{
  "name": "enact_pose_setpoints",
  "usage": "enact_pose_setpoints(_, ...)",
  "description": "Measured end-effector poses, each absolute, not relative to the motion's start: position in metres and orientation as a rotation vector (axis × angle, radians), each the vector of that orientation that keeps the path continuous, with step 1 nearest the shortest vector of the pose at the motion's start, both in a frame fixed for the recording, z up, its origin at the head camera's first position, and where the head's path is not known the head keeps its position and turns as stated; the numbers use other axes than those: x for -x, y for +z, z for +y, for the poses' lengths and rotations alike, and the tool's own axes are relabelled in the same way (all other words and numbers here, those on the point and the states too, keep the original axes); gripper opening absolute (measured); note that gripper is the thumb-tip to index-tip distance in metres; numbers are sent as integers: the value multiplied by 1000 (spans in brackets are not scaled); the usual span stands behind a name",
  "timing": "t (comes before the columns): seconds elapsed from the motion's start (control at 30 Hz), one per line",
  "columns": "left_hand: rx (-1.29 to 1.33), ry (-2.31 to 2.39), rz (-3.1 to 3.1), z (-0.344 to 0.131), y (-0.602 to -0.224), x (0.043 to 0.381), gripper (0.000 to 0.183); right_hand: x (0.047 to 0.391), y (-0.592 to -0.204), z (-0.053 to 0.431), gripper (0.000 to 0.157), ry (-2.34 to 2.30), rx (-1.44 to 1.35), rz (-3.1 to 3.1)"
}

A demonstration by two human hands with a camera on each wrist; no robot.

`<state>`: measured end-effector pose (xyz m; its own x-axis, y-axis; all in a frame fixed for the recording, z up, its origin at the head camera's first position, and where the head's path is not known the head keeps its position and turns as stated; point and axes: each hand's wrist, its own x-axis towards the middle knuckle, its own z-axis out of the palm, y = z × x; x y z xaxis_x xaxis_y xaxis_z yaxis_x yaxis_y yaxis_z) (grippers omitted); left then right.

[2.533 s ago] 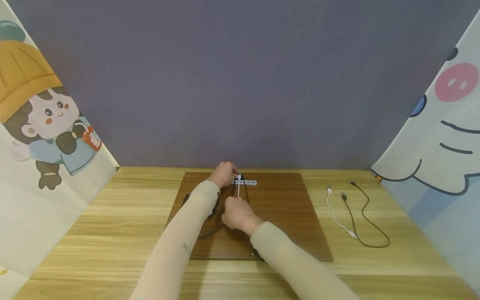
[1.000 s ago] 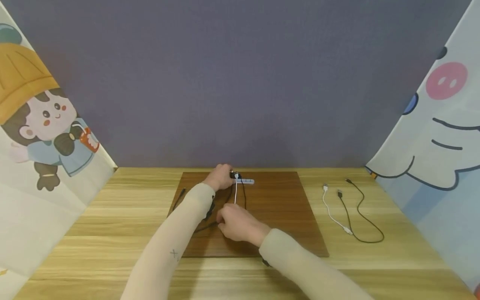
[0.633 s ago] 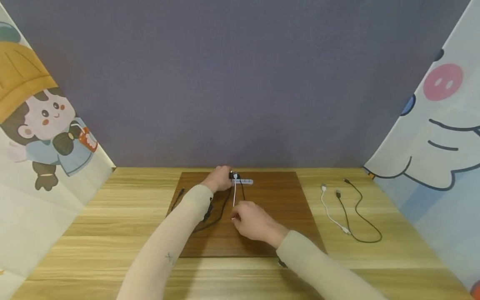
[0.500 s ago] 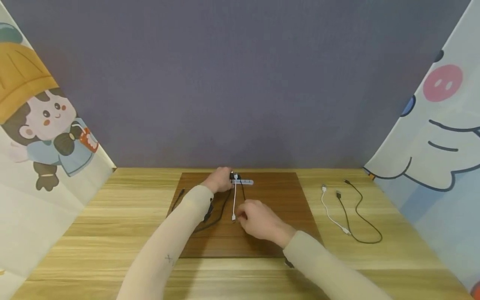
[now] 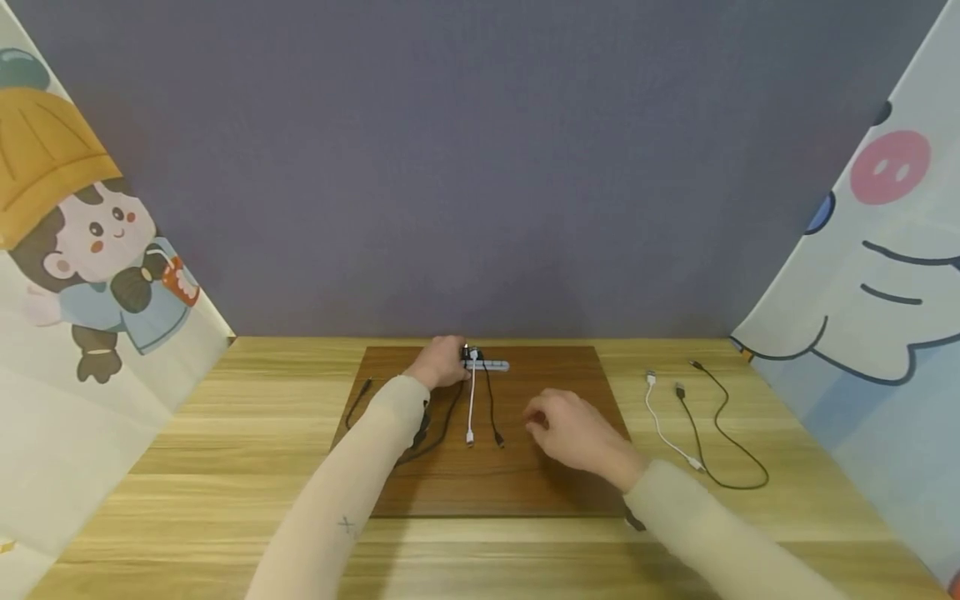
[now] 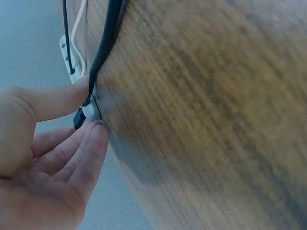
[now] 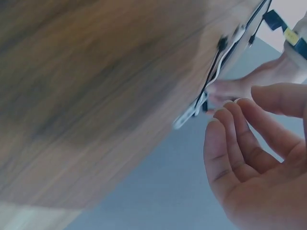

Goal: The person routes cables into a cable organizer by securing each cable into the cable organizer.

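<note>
In the head view, my left hand [image 5: 439, 362] is at the left end of a pale cable clip strip [image 5: 497, 365] near the back of a brown board [image 5: 547, 492]. The left wrist view shows its thumb and fingertips pinching the strip's white end [image 6: 91, 112], where a thick black cable [image 6: 101, 53] passes through. A short white cable [image 5: 472, 400] and a thin black cable [image 5: 491, 404] run forward from the strip, their plugs on the board. My right hand [image 5: 573, 429] hovers over the board's right side, fingers loosely bent, holding nothing.
Right of the board, a white USB cable [image 5: 660, 425] and a black USB cable [image 5: 738, 446] lie on the wooden table [image 5: 225, 433]. A grey panel [image 5: 480, 167] rises behind the table. Cartoon-printed sheets [image 5: 45, 417] flank both sides.
My right hand has let go of the white cable and moved right, uncovering the thin black cable's plug. The white cable's free end lies on the board. My left hand stays at the strip.
</note>
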<state>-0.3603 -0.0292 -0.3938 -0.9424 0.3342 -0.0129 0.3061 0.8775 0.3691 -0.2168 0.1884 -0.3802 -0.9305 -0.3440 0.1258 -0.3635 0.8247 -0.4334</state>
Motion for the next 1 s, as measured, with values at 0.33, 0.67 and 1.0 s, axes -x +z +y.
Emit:
enact_pose_setpoints(0.33,-437,563,2955,-30,-393,361,66,232,-377,226,18,586,-574,-2926)
enact_pose_setpoints(0.67,-396,530,2955,-28,-393,361,66,251,-374,269,27,523,-495,-2950)
enact_pose_setpoints(1.0,-372,530,2945,-23,-389,359,64,280,-362,314,32,715,-403,-2956)
